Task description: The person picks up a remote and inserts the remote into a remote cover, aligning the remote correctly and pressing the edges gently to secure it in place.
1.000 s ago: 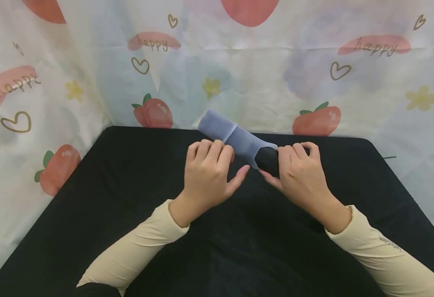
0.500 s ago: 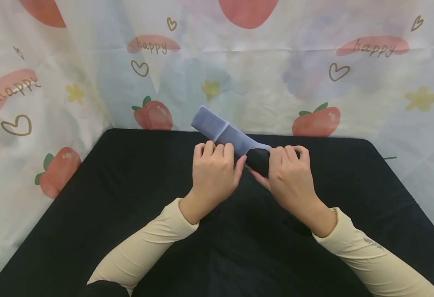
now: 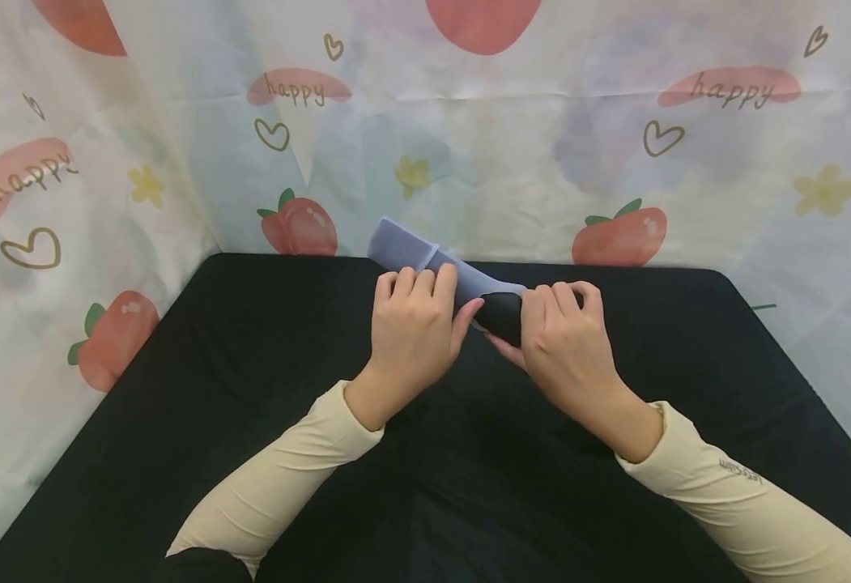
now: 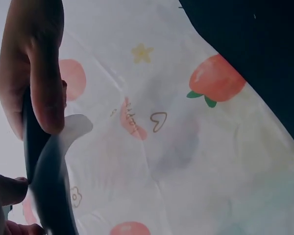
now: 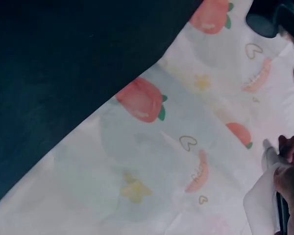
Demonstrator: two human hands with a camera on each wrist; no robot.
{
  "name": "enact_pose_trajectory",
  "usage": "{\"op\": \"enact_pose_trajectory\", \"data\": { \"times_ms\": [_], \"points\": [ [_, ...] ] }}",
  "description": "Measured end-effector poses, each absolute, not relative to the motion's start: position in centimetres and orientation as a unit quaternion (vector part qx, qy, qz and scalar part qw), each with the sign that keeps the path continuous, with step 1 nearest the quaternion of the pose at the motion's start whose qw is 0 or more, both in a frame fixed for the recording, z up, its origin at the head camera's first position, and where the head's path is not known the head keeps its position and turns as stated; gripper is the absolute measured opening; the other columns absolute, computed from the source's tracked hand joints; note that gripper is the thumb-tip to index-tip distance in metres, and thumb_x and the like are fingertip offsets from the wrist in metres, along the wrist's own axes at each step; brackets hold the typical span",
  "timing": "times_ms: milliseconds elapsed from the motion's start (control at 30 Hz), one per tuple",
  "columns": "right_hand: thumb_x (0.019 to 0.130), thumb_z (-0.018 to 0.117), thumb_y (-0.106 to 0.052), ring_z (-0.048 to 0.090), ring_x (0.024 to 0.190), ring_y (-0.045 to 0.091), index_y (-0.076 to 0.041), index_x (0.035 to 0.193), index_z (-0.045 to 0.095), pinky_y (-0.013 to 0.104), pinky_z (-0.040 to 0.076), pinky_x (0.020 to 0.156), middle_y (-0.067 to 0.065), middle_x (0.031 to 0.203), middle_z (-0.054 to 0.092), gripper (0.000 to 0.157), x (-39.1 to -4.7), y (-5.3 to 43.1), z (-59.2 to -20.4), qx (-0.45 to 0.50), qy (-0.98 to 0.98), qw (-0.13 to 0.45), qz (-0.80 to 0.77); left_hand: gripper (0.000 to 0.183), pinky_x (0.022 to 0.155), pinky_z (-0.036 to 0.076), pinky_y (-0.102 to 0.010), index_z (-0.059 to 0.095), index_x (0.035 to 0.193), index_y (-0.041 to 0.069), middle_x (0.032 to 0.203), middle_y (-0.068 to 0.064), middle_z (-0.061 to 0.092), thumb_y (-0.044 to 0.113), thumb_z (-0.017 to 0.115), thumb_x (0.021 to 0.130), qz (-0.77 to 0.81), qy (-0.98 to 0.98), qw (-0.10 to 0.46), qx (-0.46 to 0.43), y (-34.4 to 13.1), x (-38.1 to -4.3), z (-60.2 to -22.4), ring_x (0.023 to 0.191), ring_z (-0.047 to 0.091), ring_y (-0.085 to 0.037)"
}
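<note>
One blue-black object point(image 3: 478, 282) tilts — held in both hands point(image 3: 412, 325) point(image 3: 569, 338)

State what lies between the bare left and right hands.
The head view shows a smooth black piece and part of the elongated pale-blue piece adjoining it.

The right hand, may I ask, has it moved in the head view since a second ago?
Yes, the right hand has shifted left relative to the printed red fruit beyond it.

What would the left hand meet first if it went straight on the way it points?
The left hand would first meet the pale blue cover, right at its fingers; past that, probably the patterned curtain, though depth is hard to judge.
</note>
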State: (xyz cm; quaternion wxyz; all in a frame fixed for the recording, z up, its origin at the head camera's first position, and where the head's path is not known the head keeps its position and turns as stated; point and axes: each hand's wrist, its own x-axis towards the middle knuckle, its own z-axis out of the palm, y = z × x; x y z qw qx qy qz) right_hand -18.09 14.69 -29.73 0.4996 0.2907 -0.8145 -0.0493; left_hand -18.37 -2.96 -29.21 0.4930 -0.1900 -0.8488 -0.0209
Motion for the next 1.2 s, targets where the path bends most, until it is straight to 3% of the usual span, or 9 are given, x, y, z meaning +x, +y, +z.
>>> {"op": "enact_pose_trajectory", "data": {
  "times_ms": [267, 533, 1000, 1200],
  "points": [
    [0.068, 0.081, -0.034, 0.045, 0.057, 0.030, 0.006, 0.076, 0.048, 0.046, 0.041, 0.066, 0.015, 0.060, 0.045, 0.052, -18.3, 14.7, -29.9, 0.303, -0.808, 0.498, -0.085, 0.019, 0.068, 0.041, -0.032, 0.054, 0.073, 0.011, 0.061, -0.001, 0.054, 0.028, 0.056, 0.083, 0.058, -0.846, 0.512, -0.142, -1.7, -18.3, -29.2, 0.061, 0.052, -0.018],
    [0.068, 0.081, -0.035, 0.047, 0.060, 0.030, 0.006, 0.077, 0.049, 0.046, 0.042, 0.068, 0.015, 0.062, 0.048, 0.053, -18.3, 14.6, -30.1, 0.277, -0.825, 0.482, -0.105, 0.023, 0.066, 0.039, -0.029, 0.049, 0.065, 0.015, 0.053, 0.001, 0.048, 0.010, 0.055, 0.086, 0.076, -0.833, 0.532, -0.135, -0.6, -19.0, -29.6, 0.057, 0.047, -0.014],
    [0.065, 0.083, -0.038, 0.049, 0.062, 0.031, 0.006, 0.077, 0.050, 0.047, 0.043, 0.069, 0.016, 0.063, 0.050, 0.056, -19.1, 14.8, -30.5, 0.261, -0.839, 0.464, -0.113, 0.016, 0.065, 0.040, -0.031, 0.054, 0.073, 0.012, 0.056, 0.003, 0.055, 0.022, 0.061, 0.083, -0.087, -0.880, 0.404, -0.233, -2.0, -20.2, -29.8, 0.057, 0.050, -0.017],
    [0.062, 0.085, -0.038, 0.051, 0.063, 0.031, 0.006, 0.078, 0.050, 0.046, 0.042, 0.068, 0.016, 0.062, 0.050, 0.059, -19.1, 15.3, -30.5, 0.295, -0.826, 0.466, -0.116, 0.042, 0.059, 0.036, -0.028, 0.050, 0.071, 0.014, 0.057, 0.004, 0.048, 0.049, 0.073, 0.075, -0.142, -0.881, 0.351, -0.285, -3.5, -21.0, -30.1, 0.054, 0.043, -0.012]
  ]
}}
